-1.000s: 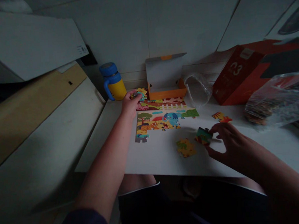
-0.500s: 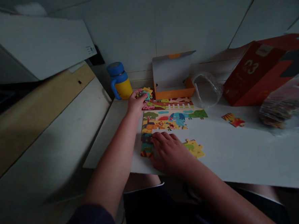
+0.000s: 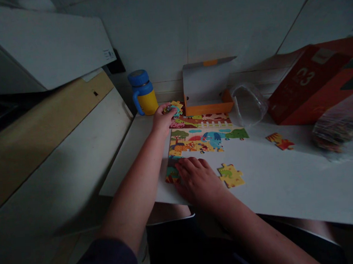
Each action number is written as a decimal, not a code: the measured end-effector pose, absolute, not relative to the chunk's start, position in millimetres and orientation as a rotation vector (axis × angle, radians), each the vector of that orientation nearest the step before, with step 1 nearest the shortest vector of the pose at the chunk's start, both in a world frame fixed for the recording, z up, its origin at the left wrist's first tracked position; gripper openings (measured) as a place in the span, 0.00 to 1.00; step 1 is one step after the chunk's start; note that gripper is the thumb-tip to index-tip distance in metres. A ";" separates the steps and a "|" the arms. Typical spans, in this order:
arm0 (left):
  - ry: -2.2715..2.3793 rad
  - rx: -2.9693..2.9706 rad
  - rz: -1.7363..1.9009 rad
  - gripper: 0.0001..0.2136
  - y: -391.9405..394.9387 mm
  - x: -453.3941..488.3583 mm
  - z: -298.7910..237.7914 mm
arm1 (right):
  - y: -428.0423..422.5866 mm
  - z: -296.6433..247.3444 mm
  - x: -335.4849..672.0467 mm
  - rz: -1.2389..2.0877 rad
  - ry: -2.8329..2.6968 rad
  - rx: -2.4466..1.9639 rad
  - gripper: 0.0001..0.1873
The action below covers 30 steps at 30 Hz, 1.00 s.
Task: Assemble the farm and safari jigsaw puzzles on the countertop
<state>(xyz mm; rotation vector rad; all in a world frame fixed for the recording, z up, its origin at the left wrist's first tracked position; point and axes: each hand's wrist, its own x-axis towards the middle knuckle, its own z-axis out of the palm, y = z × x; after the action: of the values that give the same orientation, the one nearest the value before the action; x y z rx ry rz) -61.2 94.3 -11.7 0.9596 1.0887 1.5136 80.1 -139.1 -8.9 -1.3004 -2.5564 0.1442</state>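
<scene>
My left hand [image 3: 162, 116] is closed on a yellow and teal puzzle piece [image 3: 176, 108], held near the front left corner of the orange box. My right hand [image 3: 197, 178] bends its fingers over a dark teal puzzle piece [image 3: 172, 175] at the lower left of the partly joined animal puzzle [image 3: 195, 141]; the palm hides part of that area. An elephant, trees and a leopard-like animal show on the joined part. Just right of my right hand lies a loose yellow puzzle piece [image 3: 231, 175] with a green shape on it.
Behind the puzzle stands the open orange box [image 3: 209, 108], with a blue and yellow flask [image 3: 144, 93] to its left. Clear plastic packaging [image 3: 249, 105], a red box [image 3: 299, 86], orange pieces [image 3: 280, 140] and a plastic bag of pieces [image 3: 341, 134] are on the right.
My right hand has shifted slightly left and down against the puzzle, showing more of the loose yellow piece. My left hand still holds its piece. The view has moved slightly.
</scene>
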 end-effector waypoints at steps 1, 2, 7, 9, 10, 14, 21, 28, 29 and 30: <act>1.092 0.961 1.515 0.19 94.5 -61.1 -12.1 | -140.0 -9.3 78.4 0.134 -2.542 -1.309 0.22; 1.098 0.964 1.513 0.19 94.7 -61.0 -12.5 | -140.8 -9.8 76.7 0.126 -2.531 -1.313 0.22; 1.113 0.967 1.509 0.20 96.1 -61.8 -13.5 | -140.2 -14.1 66.6 0.116 -2.511 -1.245 0.26; 1.113 0.968 1.511 0.21 97.3 -62.4 -14.1 | -138.5 -15.6 62.8 0.146 -2.521 -1.224 0.24; 1.111 0.971 1.510 0.21 98.2 -62.5 -14.6 | -137.9 -16.1 61.3 0.165 -2.527 -1.221 0.23; 1.066 0.962 1.527 0.24 102.9 -61.8 -17.5 | -138.4 -15.1 61.3 0.191 -2.524 -1.226 0.22; 1.059 0.986 1.532 0.24 101.8 -60.9 -15.4 | -123.9 10.1 130.6 0.091 -2.377 -1.413 0.22; 1.068 0.998 1.523 0.25 98.2 -60.5 -9.2 | -101.5 -12.0 295.3 -0.391 -1.939 -2.079 0.24; 1.066 0.996 1.522 0.25 98.0 -60.4 -8.7 | -101.0 -19.2 313.4 -0.409 -1.926 -2.117 0.25; 1.063 0.992 1.524 0.25 97.6 -60.3 -8.2 | -101.2 -25.4 327.6 -0.392 -1.940 -2.138 0.26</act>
<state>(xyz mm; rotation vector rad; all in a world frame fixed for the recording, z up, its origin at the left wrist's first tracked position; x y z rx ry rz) -60.3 97.6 -8.2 0.9916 1.0634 1.5244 327.6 -101.2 -25.4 -2.1382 -1.9401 -0.3919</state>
